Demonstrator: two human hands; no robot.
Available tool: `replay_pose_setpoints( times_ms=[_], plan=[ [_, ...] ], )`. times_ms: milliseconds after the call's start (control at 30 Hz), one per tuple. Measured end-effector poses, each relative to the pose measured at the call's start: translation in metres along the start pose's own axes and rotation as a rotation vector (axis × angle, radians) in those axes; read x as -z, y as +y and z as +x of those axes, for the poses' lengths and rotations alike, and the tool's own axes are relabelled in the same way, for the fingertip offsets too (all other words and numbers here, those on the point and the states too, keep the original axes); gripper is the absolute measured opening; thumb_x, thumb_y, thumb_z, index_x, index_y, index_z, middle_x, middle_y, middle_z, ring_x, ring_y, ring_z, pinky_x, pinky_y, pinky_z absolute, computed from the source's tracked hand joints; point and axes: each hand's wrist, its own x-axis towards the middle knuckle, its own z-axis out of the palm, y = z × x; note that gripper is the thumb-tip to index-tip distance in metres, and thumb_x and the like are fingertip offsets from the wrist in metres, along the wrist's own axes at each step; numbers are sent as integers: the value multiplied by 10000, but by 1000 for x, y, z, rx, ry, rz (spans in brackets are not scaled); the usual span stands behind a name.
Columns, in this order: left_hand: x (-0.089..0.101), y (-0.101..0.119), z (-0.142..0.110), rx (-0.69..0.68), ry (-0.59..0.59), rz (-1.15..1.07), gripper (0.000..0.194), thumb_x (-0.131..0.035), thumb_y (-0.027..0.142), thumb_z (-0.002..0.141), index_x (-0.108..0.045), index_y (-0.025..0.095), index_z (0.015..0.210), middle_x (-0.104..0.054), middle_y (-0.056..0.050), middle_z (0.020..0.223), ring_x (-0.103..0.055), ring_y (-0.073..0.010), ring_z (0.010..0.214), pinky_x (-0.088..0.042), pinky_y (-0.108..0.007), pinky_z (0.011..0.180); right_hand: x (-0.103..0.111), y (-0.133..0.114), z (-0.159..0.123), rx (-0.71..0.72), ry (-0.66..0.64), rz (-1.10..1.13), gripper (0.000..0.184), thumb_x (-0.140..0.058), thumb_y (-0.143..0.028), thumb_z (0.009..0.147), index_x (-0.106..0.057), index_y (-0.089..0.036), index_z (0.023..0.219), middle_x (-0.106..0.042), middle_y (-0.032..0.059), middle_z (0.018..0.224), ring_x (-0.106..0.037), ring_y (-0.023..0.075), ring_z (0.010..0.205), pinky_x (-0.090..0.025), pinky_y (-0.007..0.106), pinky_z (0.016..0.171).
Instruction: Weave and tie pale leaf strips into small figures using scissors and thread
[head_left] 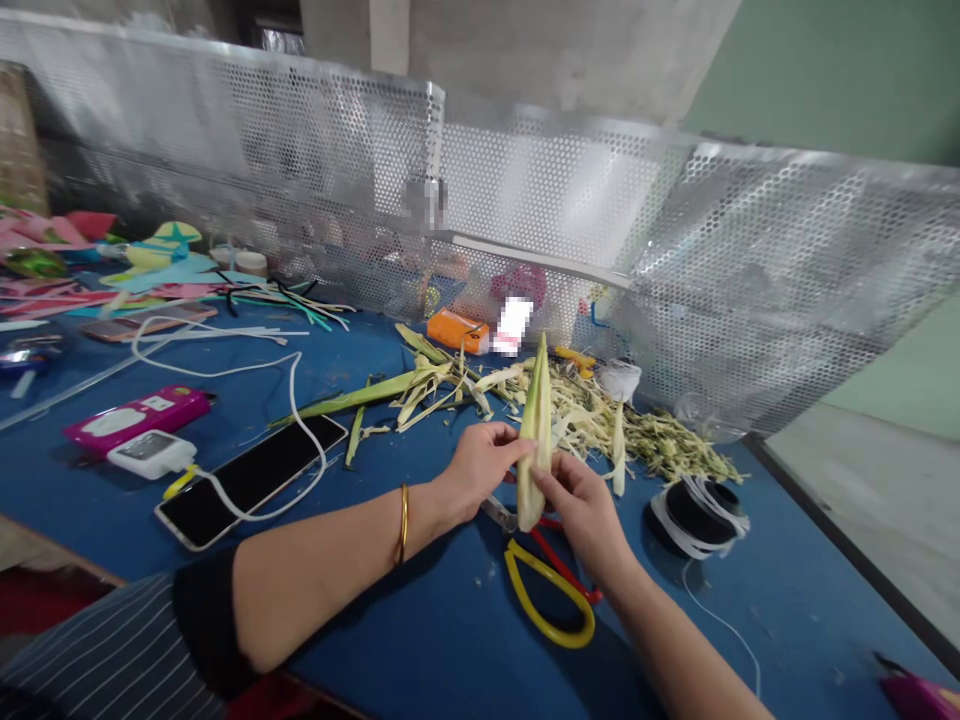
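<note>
Both hands hold one folded pale green leaf strip (535,425) upright above the blue table (420,620). My left hand (480,470) pinches its left side with thumb and fingers; a gold bangle sits on that wrist. My right hand (581,505) grips its lower right edge. Under the hands lie scissors (551,590) with yellow and red handles. Behind them spreads a pile of leaf strips and trimmings (585,415).
A phone (247,480) on a white cable, a white power bank (150,453) and a pink device (139,413) lie at left. A black spool of white cord (697,515) sits at right. An orange box (457,330) and perforated metal screens (525,200) stand behind. Coloured paper scraps lie far left.
</note>
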Motion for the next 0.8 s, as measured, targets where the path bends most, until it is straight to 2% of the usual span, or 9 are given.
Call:
replay_pose_setpoints(
  times_ms=[133, 267, 567, 800],
  plan=[
    [3, 0, 3, 99, -61, -112, 110, -645, 184, 772, -652, 134, 675, -621, -21, 662, -560, -115, 584, -471, -257, 581, 4, -5, 0, -144, -32, 239, 324, -717, -482, 717, -588, -186, 694, -547, -28, 596, -466, 124, 546, -387, 249, 537],
    [5, -4, 8, 204, -135, -310, 74, -660, 177, 772, -687, 123, 730, -655, -41, 726, -590, -120, 618, -497, -279, 660, 7, -7, 0, -166, -41, 362, 279, -738, -437, 716, -641, -175, 722, -585, -19, 622, -487, 112, 557, -401, 234, 551],
    [7, -8, 10, 211, -182, -335, 134, -728, 237, 742, -689, 112, 770, -664, -53, 717, -606, -138, 626, -492, -313, 711, 7, -2, 2, -114, 22, 337, 271, -712, -469, 751, -672, -201, 728, -598, -13, 629, -485, 128, 555, -410, 249, 541],
    [7, -11, 13, 203, -204, -368, 109, -693, 225, 766, -680, 117, 773, -646, -49, 702, -597, -144, 643, -494, -324, 718, 3, -4, 1, -83, 61, 331, 294, -706, -487, 749, -655, -201, 701, -571, -19, 617, -469, 124, 556, -405, 241, 524]
  ],
)
